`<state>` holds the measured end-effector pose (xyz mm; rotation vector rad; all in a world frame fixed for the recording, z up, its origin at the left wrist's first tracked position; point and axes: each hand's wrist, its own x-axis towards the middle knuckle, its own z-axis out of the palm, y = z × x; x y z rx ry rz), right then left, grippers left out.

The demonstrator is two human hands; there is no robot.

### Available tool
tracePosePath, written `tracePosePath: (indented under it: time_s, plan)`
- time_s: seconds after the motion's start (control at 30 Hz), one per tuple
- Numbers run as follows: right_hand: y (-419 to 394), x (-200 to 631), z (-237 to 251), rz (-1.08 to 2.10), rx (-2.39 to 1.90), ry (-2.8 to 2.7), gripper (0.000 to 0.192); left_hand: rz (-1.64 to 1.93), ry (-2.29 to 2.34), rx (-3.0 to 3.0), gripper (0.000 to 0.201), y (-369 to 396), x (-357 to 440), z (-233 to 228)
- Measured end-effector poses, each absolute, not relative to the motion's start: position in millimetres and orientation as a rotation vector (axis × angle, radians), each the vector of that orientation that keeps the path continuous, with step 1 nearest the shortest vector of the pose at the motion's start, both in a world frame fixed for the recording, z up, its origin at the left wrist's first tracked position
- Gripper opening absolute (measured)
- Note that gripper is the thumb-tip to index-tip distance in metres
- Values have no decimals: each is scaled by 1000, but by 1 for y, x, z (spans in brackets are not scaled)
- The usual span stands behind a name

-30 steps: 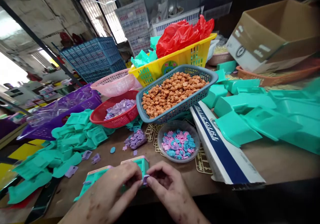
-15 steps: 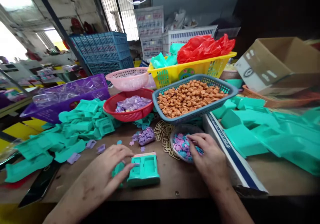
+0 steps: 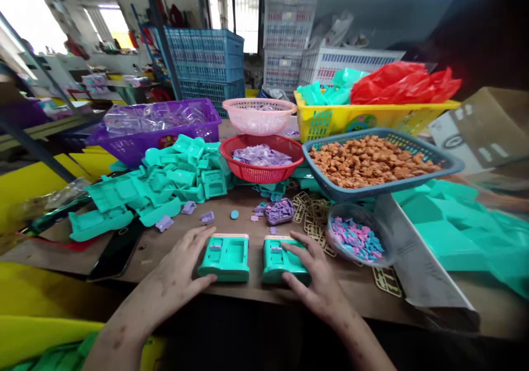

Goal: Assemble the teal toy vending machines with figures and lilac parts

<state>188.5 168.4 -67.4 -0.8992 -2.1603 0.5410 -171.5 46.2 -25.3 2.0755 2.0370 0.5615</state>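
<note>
Two teal plastic cases [image 3: 237, 254] lie side by side near the table's front edge, each with a pink strip along its back and a small purple piece in its left part. My left hand [image 3: 184, 266] grips the left case at its left side, thumb at the front and index finger at the back. On the right teal case [image 3: 273, 258], my right hand [image 3: 316, 274] has its thumb low and its fingers across the top, hiding its right part. To the right is a clear bowl [image 3: 388, 255] of small pink, purple and blue pieces.
Teal parts [image 3: 157, 178] are heaped at left, beside a phone [image 3: 118, 252]. Behind stand a red basket [image 3: 264, 173], a blue-grey basket [image 3: 351, 193] of orange-brown pieces and a purple basket [image 3: 132, 149]. A white cardboard edge [image 3: 425, 261] borders the right side; tan frames [image 3: 316, 216] lie mid-table.
My right hand has left the clear bowl and is now on the right teal case. The two cases now stand apart, and my left hand is on the left one. The view has turned left.
</note>
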Motion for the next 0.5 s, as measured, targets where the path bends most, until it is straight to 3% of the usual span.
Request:
tracePosePath:
  time_s: [0.13,0.27,0.4,0.5]
  plan:
    - [173,181,-95,686,-907,-2103,54,664,2003,2111,64,38,-171,-34]
    - [176,185,-106,783,-861,-2032,60,797,1997,2227,69,45,-184,-43]
    - [175,185,-106,866,-829,-1978,64,927,1909,2250,38,69,-195,-36]
    - [176,184,-103,921,-779,-1955,68,863,1792,2205,36,86,-195,-21]
